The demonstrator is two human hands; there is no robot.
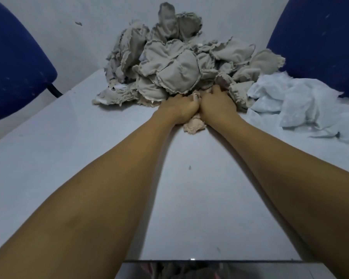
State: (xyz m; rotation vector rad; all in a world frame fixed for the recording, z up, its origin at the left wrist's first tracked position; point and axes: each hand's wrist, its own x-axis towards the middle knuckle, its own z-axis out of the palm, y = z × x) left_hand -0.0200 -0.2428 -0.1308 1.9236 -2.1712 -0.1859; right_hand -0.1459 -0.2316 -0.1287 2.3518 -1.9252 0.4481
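Head view. We look down a pale table (pixel 179 198) with a blue chair (pixel 14 63) beyond its far left corner and a second blue chair (pixel 318 37) beyond its far right corner. We note a pile of beige fabric pieces (pixel 169 63) with frayed edges heaped at the middle of the far edge. White wadding (pixel 298 103) lies just beside it, toward the right edge. At the pile's near foot the left hand (pixel 180 109) and right hand (pixel 218 104) meet, knuckles touching. The left hand's fingers curl round a small beige fabric piece (pixel 193 126) that lies on the table under both hands. The right hand's fingers bend down out of sight, so we cannot tell whether they grip it.
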